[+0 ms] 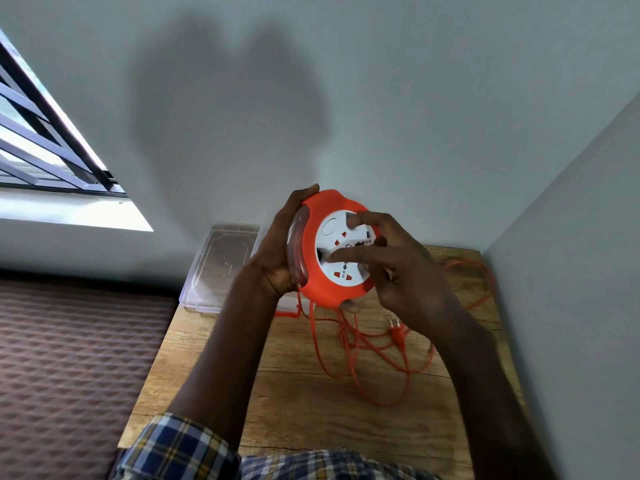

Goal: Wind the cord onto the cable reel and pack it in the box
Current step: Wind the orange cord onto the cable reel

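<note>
From the head view, the person holds an orange cable reel (332, 251) raised above the wooden worktop (294, 393), its white socket face turned toward the camera. The left hand (280, 251) grips the reel by its left rim, fingers wrapped around the edge. The right hand (398, 268) rests on the white face, its fingers spread and pressing on the centre disc. The orange cord (381, 362) hangs from the bottom of the reel and lies in loose loops on the worktop, with its plug (396, 332) lying among them near the right wrist. A clear plastic box (221, 268) stands at the worktop's far left corner, behind the left hand. A quilted bed (76, 358) lies to the left.
</note>
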`<state>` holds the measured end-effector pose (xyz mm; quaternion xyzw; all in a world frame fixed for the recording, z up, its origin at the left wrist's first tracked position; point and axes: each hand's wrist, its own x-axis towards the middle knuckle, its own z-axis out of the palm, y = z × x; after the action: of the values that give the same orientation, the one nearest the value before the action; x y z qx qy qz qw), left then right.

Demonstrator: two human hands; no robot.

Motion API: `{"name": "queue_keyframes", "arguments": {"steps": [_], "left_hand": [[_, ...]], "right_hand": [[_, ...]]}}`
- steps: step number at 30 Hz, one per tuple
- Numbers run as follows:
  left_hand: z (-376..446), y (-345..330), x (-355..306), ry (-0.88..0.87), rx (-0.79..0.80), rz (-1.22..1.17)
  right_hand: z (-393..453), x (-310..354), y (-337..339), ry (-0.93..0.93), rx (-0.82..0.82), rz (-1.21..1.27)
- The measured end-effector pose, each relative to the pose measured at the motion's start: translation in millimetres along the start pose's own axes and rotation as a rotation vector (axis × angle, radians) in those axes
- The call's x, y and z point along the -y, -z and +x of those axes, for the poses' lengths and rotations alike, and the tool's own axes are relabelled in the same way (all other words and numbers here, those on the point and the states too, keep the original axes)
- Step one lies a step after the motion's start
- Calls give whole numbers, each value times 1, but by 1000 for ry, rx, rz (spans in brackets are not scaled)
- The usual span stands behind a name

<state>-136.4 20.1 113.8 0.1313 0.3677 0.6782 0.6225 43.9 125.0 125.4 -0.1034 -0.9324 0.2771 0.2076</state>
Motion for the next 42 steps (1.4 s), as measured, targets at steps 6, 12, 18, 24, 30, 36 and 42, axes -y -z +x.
{"name": "queue_keyframes", "arguments": {"steps": [6,12,18,24,30,36,42], "left_hand": [[0,3,1,3,-20,18],[1,2,-2,-27,-31,33],[3,-1,2,-56,-67,37],[3,2,1,-67,-56,28],[2,4,3,-51,-47,29],[3,2,5,-29,-65,63],[3,3,4,-9,-74,73]], "right_hand": [[2,7,-7,-33,-34,-154],[2,19,-14,-230,-158,-101],[2,26,-14,-280,-322,-73],[-1,5,-7,-4,-182,-46],[-1,1,-2,18,-15,-72],[-2,5,-13,-27,-59,-161],[-1,16,-12,-209,-120,-112]]}}
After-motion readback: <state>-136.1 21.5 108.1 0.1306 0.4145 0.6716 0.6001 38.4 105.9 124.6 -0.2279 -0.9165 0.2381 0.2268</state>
